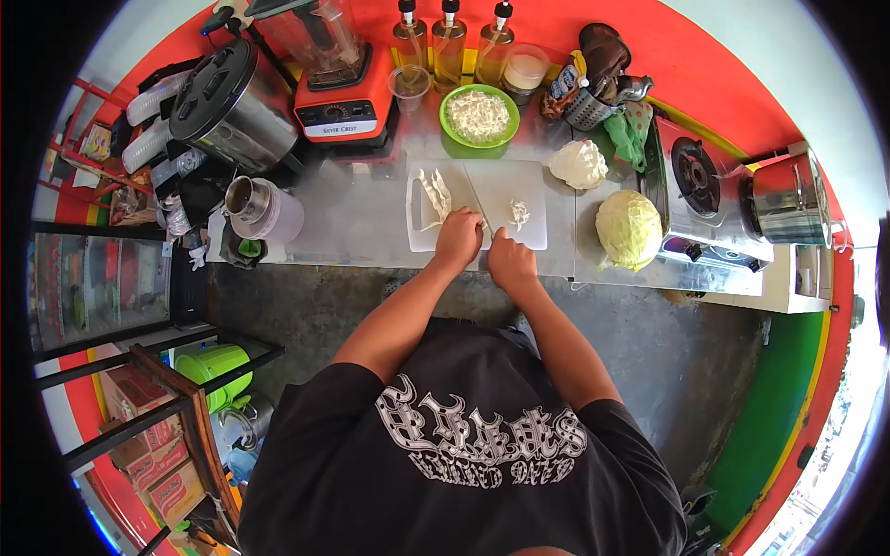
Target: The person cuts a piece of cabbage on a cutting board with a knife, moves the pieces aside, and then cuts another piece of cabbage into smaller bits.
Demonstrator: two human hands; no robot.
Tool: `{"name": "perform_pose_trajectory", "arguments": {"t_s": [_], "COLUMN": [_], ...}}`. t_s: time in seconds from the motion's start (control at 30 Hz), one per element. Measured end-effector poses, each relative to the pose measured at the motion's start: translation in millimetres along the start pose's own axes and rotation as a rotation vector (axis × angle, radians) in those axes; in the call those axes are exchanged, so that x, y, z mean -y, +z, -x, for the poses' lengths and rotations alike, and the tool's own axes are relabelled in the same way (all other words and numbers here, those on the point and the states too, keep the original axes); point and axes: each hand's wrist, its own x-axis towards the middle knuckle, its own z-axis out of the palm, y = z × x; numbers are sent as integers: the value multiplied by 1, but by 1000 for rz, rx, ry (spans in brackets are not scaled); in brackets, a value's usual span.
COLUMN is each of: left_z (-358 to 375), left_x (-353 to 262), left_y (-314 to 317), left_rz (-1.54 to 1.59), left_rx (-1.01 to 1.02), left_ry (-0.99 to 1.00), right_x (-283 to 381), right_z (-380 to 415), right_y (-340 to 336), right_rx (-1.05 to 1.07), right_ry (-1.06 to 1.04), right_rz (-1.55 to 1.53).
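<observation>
A small food-stall kitchen: gas stove [697, 176], blender [336, 88], steel pot [790, 199], 3 oil bottles [449, 46], steel counter [352, 222].

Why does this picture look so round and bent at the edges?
Head view: a fisheye lens bends the counter and rings the frame in black corners; daylight is even, the hands cast soft shadows on the cutting board; the far right edge is washed out.

Steel counter [362, 232] with cutting board [519, 190], 2 cabbages, green bowl [478, 117], blender [336, 93], stove [705, 199].
</observation>
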Motion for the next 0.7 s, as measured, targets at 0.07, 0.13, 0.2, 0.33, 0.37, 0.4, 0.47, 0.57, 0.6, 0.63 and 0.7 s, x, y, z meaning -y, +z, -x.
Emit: {"name": "perform_pose_trajectory", "arguments": {"t_s": [0.07,0.13,0.2,0.33,0.37,0.4,0.47,0.57,0.6,0.63,0.7], "left_z": [-1,-4,-4,-3,-3,-3,-4,-2,-2,-3,-2], "left_x": [1,1,0,-2,-3,-1,2,6,5,5,3], "left_y": [-2,-3,-3,-4,-4,-3,-1,3,3,3,2], "left_rz": [-14,-30,-12,20,-27,-76,-53,1,35,35,35], "left_rx": [30,69,53,34,43,51,38,16,3,8,-1], "left_ry": [2,12,-32,-30,-71,-110,-88,-79,-91,-89,-91], "right_x": [2,4,6,7,7,7,9,9,10,10,10], "right_z": [4,9,16,8,4,2,6,11,13,11,5], "right_y": [-7,-5,0,1,-1,-4,-8,4,5,6,3], "right_rx": [9,16,70,65,37,5,25,41,36,36,48], "right_ry": [10,31,32,67,53,39,48,62,67,72,62], "right_rz": [-25,-57,-18,-41,-49,-58,-38,-26,-30,-33,-48]}}
